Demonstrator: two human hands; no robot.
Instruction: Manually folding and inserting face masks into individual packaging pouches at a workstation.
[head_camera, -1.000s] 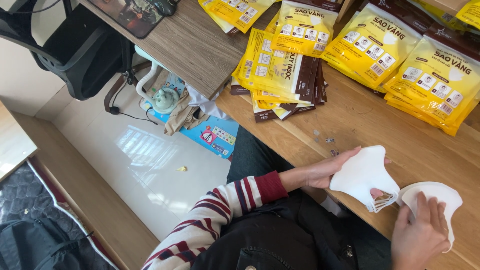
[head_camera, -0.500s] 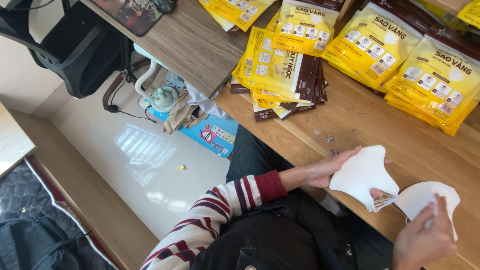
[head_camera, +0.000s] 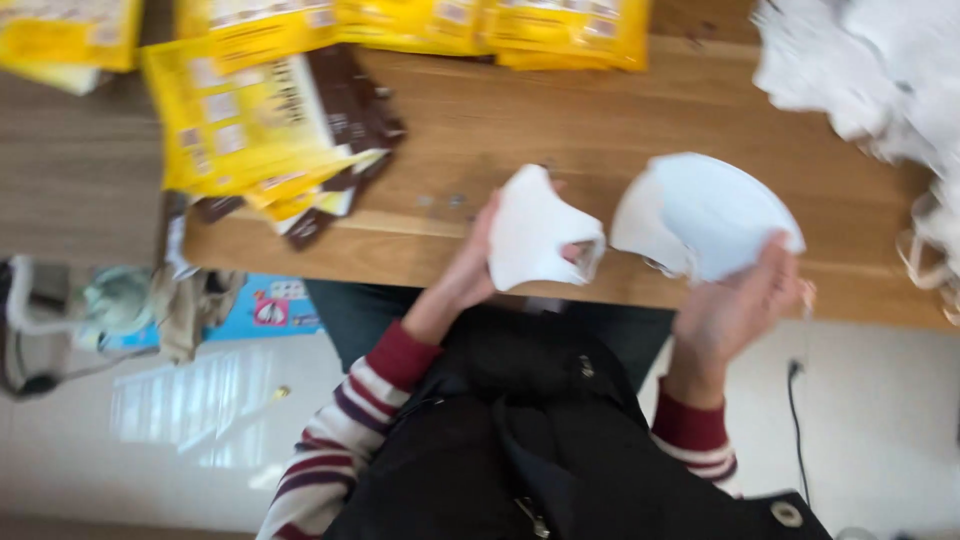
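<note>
**Two white paper pieces, one in each hand, side by side above the desk edge**

The left hand (head_camera: 470, 270) is closed on a folded white paper piece (head_camera: 535, 235), fingers wrapped up behind it, a fingertip showing through a gap at its right edge. The right hand (head_camera: 735, 305) grips a wider, curved white paper piece (head_camera: 705, 215) from below, palm up, fingers pinched on its lower rim. The two pieces sit level with each other, near but apart, the gap between them over the near edge of the wooden desk (head_camera: 560, 110). The wider piece's long axis runs left to right. Yellow packets (head_camera: 235, 120) lie well off to the left; a heap of white paper (head_camera: 870, 60) lies to the far right, nearer the right hand.
</note>
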